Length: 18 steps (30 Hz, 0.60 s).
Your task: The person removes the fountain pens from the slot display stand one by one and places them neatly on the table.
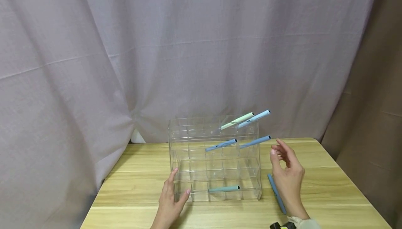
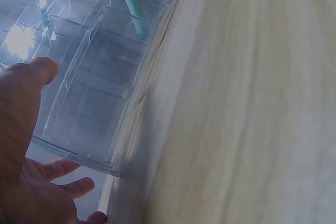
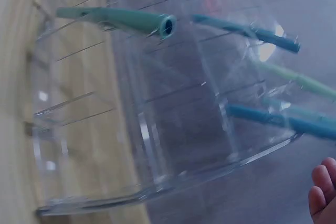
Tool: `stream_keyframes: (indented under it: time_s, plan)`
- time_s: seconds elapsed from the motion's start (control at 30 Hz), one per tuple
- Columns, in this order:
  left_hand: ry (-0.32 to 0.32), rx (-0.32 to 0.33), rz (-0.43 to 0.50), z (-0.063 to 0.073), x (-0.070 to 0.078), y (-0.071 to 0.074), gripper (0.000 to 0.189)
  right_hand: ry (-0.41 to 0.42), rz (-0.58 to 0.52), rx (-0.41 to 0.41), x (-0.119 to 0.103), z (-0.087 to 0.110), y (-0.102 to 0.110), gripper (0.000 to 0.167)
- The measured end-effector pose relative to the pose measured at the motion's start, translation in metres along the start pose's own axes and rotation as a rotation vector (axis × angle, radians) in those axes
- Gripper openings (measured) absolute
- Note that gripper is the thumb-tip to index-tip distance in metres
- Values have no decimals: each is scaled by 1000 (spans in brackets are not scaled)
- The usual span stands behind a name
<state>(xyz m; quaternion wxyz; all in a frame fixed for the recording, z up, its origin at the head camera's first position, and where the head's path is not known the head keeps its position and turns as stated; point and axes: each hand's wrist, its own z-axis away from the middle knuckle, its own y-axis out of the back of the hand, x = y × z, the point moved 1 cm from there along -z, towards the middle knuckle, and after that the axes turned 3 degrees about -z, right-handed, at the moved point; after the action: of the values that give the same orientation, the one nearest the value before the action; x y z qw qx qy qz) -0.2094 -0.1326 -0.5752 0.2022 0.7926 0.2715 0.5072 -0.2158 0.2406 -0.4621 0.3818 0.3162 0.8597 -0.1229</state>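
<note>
A clear plastic pen rack [image 1: 215, 175] with rows of compartments stands on the table. My left hand [image 1: 169, 199] is at its lower left side, thumb before the front and fingers along the outer side; firm contact cannot be made out. My right hand [image 1: 289, 176] hovers right of the rack, fingers loosely bent and holding nothing. A pale green pen [image 1: 237, 121] and a light blue pen [image 1: 254, 119] slant from the top. Below them are a blue pen [image 1: 221, 145] and another blue pen [image 1: 255, 142]. A teal-green pen [image 3: 131, 21] lies in the bottom row.
Another blue pen [image 1: 276, 194] lies on the wooden table [image 1: 333, 194], right of the rack and partly behind my right hand. A grey curtain [image 1: 201, 47] hangs behind the table. Something black and yellow [image 1: 282, 226] shows by my right sleeve.
</note>
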Motion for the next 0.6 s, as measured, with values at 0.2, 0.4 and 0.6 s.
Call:
stream_keyframes:
  time_s: [0.2, 0.4, 0.6]
  plan:
    - [6, -11, 13, -1, 1, 3, 89, 98, 11, -42, -10, -9, -16, 44]
    - [0, -8, 21, 1, 0, 2, 89, 116, -5, -31, -14, -12, -36, 50]
    - [-16, -11, 25, 0, 0, 0, 89, 175, 16, 14, -16, -16, -50, 50]
